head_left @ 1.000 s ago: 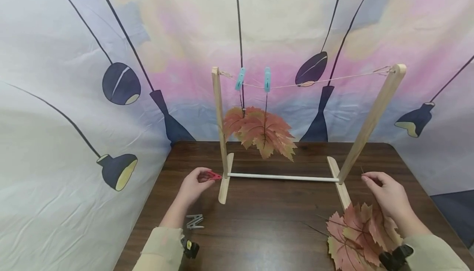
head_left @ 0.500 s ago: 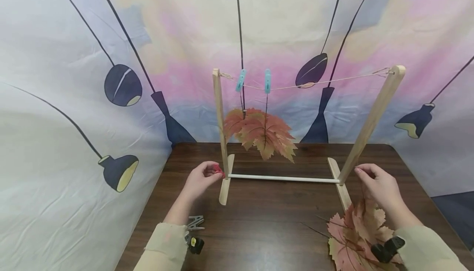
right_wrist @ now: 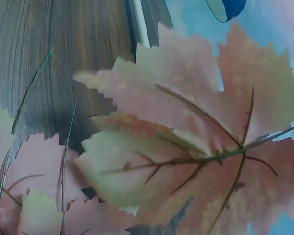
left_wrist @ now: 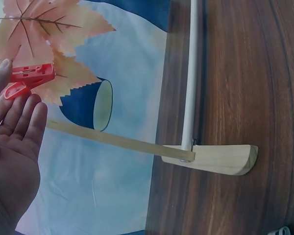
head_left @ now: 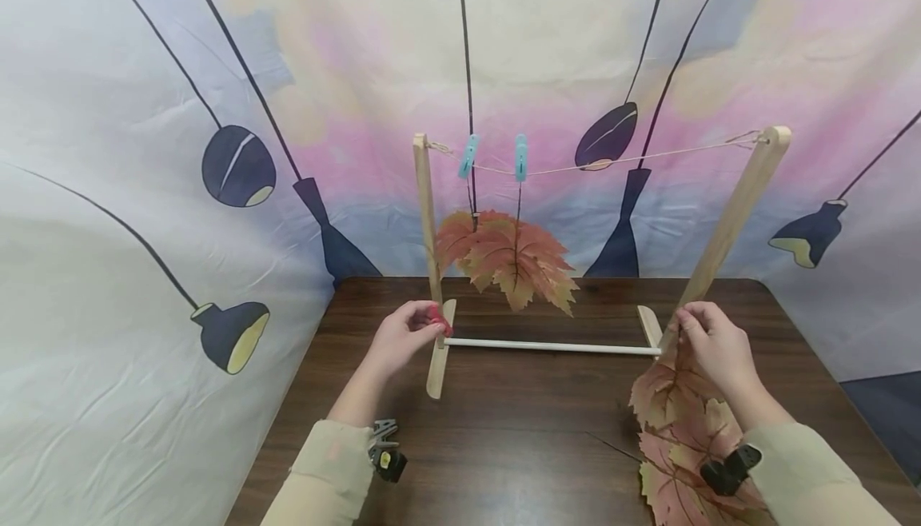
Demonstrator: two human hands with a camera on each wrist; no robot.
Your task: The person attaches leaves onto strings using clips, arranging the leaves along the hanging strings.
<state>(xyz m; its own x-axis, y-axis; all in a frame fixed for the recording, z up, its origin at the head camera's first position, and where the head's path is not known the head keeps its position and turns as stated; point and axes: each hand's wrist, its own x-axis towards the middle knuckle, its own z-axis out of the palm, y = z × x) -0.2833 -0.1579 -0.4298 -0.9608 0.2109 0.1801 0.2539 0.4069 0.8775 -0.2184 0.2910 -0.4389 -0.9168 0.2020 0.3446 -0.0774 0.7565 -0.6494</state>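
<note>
My left hand pinches a red clothespin beside the stand's left post. In the left wrist view the clothespin sits between thumb and fingers. My right hand pinches an artificial maple leaf near the foot of the right post; the leaf hangs below the fingers. Close up, this leaf fills much of the right wrist view, and the hand is barely seen there. Two teal clothespins on the string hold orange maple leaves by their stems.
More maple leaves lie at the table's front right, partly under my right forearm. A grey clothespin lies by my left wrist, partly covered. A white rod joins the stand's feet on the brown table. Behind hangs a printed cloth.
Both hands have moved inward and slightly up. The red clothespin has come in front of the left post. The leaf in my right hand has lifted off the pile and swung left.
</note>
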